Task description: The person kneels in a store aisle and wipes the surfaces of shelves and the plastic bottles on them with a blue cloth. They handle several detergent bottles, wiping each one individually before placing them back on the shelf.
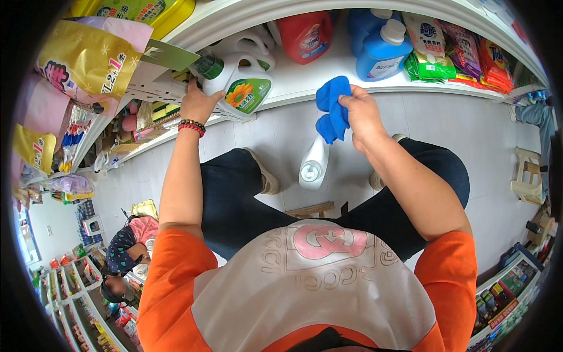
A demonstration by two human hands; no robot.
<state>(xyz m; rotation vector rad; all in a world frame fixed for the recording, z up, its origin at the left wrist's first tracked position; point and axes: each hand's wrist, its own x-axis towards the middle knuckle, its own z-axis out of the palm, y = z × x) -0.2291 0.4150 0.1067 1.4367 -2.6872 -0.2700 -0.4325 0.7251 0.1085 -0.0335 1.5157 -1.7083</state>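
My left hand (pixel 198 105), a beaded bracelet at its wrist, is on the near left side of a white detergent bottle (pixel 226 86). The thumb rests along the bottle's body, and the fingertips are partly hidden beyond it. This bottle has a dark green cap and a label with an orange flower, and it stands at the front of the low shelf (pixel 303 83). My right hand (pixel 367 112) pinches a folded blue cloth (pixel 336 108), which hangs in front of the shelf. Below the cloth, a white bottle (pixel 313 169) stands on the floor between my feet.
Along the shelf are another white bottle (pixel 255 50), a red OMO jug (pixel 305 37), blue jugs (pixel 382 55) and detergent bags (pixel 462 57). Gold packs (pixel 88 61) jut out upper left. A person (pixel 127 251) is at the lower left; a plastic stool (pixel 525 176) stands right.
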